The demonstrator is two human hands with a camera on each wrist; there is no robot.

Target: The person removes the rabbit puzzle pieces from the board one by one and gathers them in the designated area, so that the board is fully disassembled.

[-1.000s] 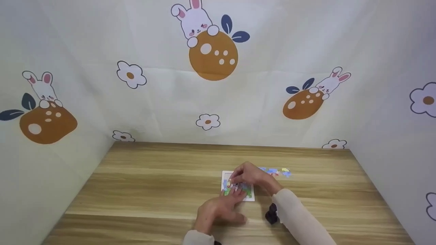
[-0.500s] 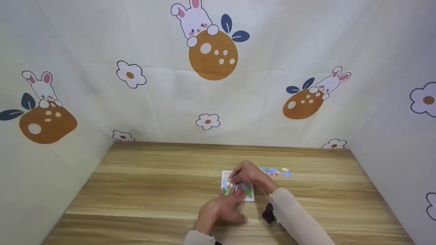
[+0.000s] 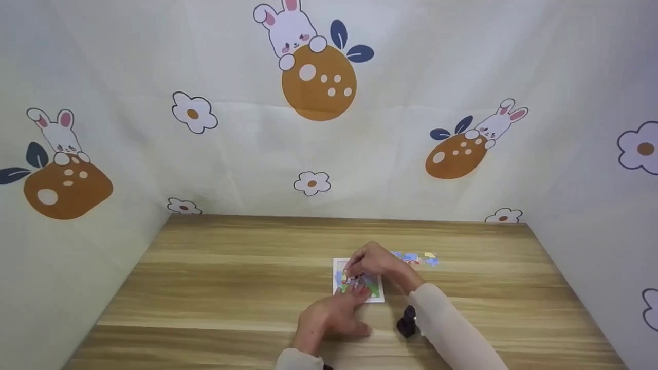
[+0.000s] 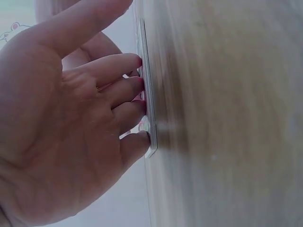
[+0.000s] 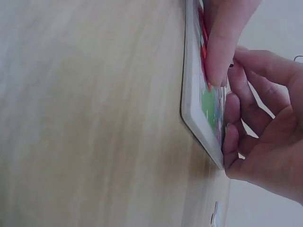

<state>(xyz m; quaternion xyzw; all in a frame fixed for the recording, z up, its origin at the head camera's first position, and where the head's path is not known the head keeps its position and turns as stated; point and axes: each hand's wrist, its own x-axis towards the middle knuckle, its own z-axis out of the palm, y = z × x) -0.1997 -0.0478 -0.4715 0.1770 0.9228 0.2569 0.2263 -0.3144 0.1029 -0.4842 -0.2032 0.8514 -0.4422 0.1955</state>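
Observation:
A small jigsaw puzzle in a white-rimmed tray [image 3: 380,300] lies flat on the table, its picture partly filled with green, blue and red. My left hand [image 3: 334,314] rests its extended fingertips on the puzzle's near part; in the left wrist view those fingertips [image 4: 137,84] press at the tray's edge. Over the far left part of the puzzle, my right hand [image 3: 375,261] pinches a puzzle piece [image 5: 231,65] between thumb and index finger. Only a sliver of that piece shows. Both hands cover much of the picture.
Several loose puzzle pieces [image 3: 414,258] lie on the wooden table [image 3: 231,288] just beyond and right of the tray. A dark device [image 3: 407,322] sits at the right wrist. A cream curtain [image 3: 236,154] with rabbit prints encloses the back and sides.
My right hand shifts only slightly over the far left part of the puzzle, still pinching. My left hand stays on the near part. The head view tilts a little.

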